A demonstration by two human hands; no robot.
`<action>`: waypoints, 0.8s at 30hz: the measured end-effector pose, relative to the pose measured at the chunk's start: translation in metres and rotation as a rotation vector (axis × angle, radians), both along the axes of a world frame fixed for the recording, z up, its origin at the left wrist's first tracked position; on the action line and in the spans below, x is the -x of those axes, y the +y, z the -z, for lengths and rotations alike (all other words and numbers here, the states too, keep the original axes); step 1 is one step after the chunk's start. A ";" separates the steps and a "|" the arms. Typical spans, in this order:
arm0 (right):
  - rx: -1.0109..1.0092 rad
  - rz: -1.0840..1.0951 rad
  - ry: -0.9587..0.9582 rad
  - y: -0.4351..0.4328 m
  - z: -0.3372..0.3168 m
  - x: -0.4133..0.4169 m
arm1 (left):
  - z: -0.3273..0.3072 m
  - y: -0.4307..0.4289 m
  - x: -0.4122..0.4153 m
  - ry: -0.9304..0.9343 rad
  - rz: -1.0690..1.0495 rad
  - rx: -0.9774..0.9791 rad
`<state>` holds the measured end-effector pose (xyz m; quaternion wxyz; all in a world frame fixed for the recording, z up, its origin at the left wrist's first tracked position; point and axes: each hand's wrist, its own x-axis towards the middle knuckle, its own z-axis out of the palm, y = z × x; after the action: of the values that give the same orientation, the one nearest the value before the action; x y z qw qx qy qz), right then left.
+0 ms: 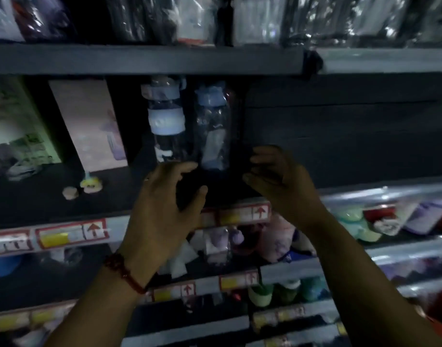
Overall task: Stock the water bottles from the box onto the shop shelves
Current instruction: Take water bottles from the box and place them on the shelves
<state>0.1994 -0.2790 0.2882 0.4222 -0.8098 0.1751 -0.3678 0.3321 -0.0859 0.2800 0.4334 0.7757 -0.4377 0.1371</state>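
Two water bottles stand upright on the dark shelf (pixel 27 204), with both grips empty just in front of them
The left grip (pixel 165 209), with a red bracelet (pixel 125 271) on its wrist, is spread wide; its fingertips are at the base of the blue-banded bottle (pixel 167 121), though the dim light hides whether they touch. The right grip (pixel 282 186) is wide and loosely curved, apart from the wrapped bottle (pixel 212 131), which stands just right of the banded one. A pink box (pixel 90 123) stands to their left, and price labels (pixel 70 232) line the shelf edge
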 end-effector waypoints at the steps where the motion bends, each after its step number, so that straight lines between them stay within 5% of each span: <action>1: 0.018 -0.018 -0.017 0.007 0.006 0.022 | 0.004 0.004 0.024 0.026 0.053 0.010; 6: 0.094 0.080 0.033 0.023 0.078 0.153 | 0.063 0.009 0.140 0.047 0.250 -0.066; 12: 0.119 0.321 0.382 0.031 0.195 0.324 | 0.178 -0.039 0.283 0.028 0.356 -0.244; 24: -0.201 0.933 0.960 0.011 0.293 0.594 | 0.285 -0.225 0.504 -0.222 0.860 -0.573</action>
<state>-0.3946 -0.2676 -0.0052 0.1679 -0.6799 0.7077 -0.0932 -0.1724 -0.3106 -0.0046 0.1721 0.5942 -0.7797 -0.0970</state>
